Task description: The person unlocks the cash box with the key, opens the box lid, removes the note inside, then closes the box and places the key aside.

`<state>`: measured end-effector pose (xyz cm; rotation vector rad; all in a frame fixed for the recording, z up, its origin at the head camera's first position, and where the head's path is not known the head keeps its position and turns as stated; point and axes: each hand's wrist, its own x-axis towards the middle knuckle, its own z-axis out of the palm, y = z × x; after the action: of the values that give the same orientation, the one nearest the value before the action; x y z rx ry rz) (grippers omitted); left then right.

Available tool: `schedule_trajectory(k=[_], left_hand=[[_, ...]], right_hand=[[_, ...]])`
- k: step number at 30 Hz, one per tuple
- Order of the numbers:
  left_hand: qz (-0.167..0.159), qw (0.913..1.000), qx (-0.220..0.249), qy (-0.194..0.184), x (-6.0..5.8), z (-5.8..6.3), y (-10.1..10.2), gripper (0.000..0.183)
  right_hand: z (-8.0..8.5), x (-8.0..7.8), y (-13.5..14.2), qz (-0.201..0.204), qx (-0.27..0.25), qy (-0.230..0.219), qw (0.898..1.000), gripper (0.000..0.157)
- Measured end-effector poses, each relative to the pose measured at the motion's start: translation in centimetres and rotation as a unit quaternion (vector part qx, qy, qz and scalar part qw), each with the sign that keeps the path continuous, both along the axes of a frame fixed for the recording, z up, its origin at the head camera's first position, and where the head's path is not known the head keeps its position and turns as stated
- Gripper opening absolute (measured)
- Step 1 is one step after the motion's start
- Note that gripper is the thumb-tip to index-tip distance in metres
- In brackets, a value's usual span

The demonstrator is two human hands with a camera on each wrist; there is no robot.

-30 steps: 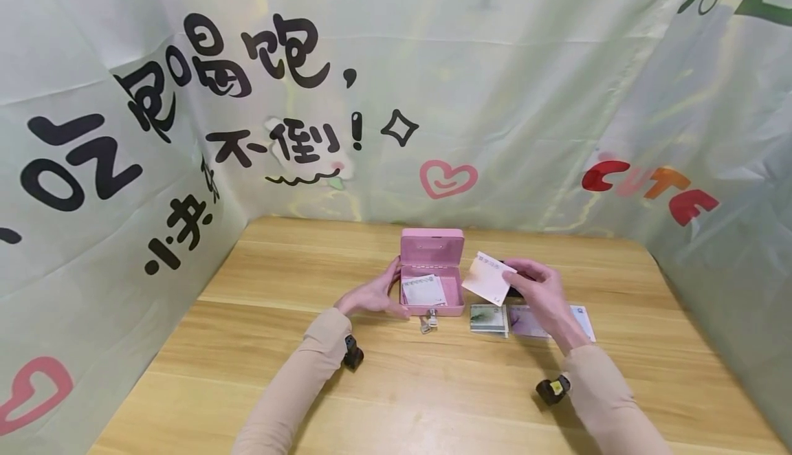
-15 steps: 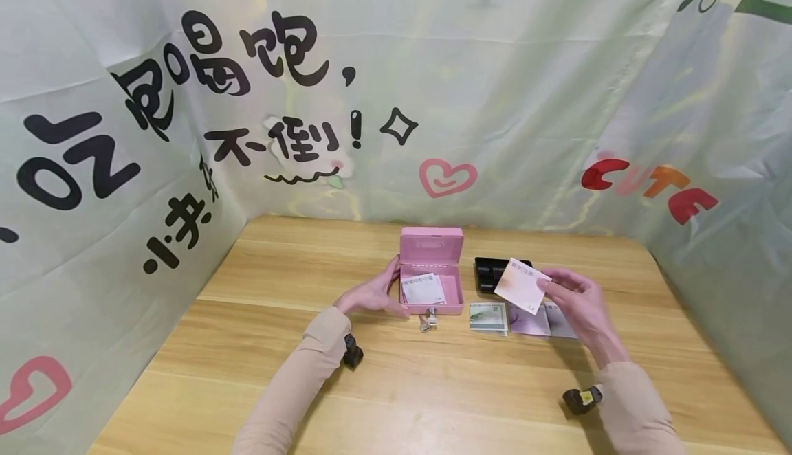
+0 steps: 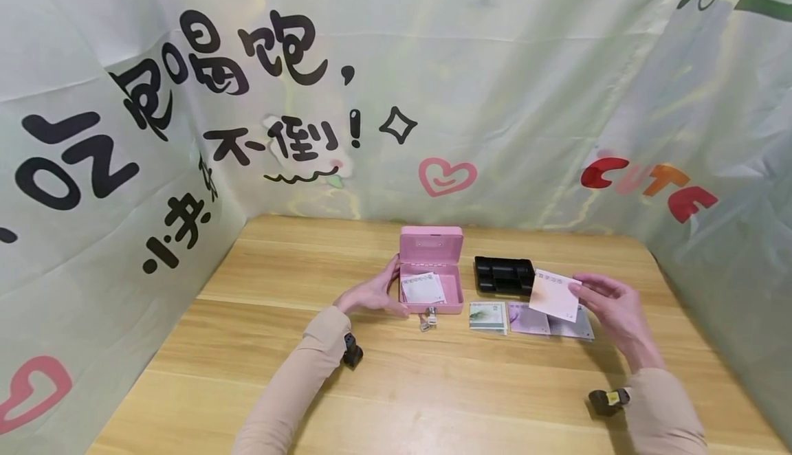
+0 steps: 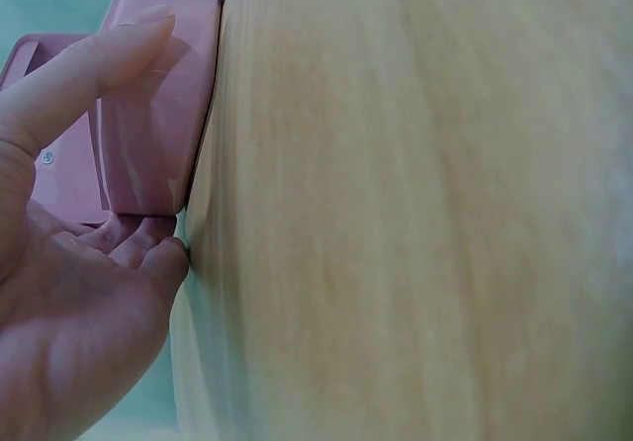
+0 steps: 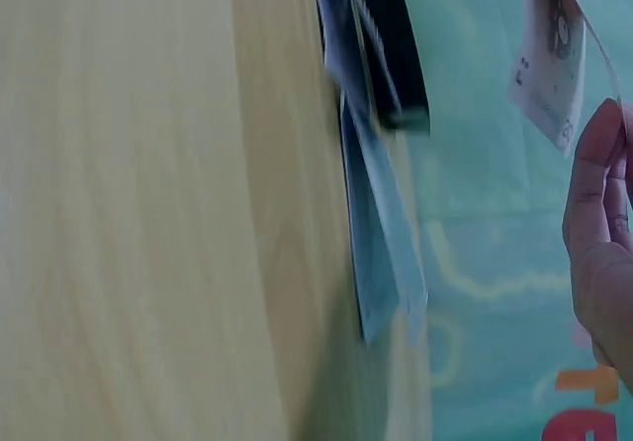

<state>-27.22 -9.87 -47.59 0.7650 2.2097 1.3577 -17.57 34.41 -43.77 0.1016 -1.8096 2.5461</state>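
Observation:
My left hand (image 3: 370, 295) holds a pink cash box (image 3: 432, 243) by its left side, the thumb lying along its front wall and the fingers at its side in the left wrist view. The lid stands up, and pale folded banknotes (image 3: 423, 289) lie inside. My right hand (image 3: 619, 305) pinches a folded pale pink-orange banknote (image 3: 553, 295) by its right edge, raised above the table. Below it are a purple banknote (image 3: 528, 319) and grey-blue banknotes (image 3: 574, 330); a green pile (image 3: 486, 316) sits to their left. In the right wrist view the held banknote's (image 5: 551, 65) two halves spread apart.
A black compartment tray (image 3: 504, 261) sits behind the banknotes, right of the box. Small keys (image 3: 424, 324) hang at the box's front lock (image 3: 432, 315). Printed cloth walls (image 3: 526, 166) enclose the wooden table (image 3: 396, 386) at the back and sides.
My right hand has carried the folded banknote rightward from beside the box, uncovering the black tray, to over the grey-blue banknotes. My left hand has stayed at the box.

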Motion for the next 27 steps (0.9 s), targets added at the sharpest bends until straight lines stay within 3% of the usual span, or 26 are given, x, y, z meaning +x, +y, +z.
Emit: schedule_trajectory(k=[19,27], left_hand=[[0.004,0.9999,-0.004,-0.010,0.0,0.3,-0.1,0.132],[-0.001,0.9999,-0.010,-0.003,0.0,0.2,-0.2,0.132]], right_hand=[[-1.1,0.7,5.0,-0.048,0.078,-0.008,0.996,0.031],[-1.4,0.9,6.6,-0.071,0.206,-0.050,0.975,0.023]])
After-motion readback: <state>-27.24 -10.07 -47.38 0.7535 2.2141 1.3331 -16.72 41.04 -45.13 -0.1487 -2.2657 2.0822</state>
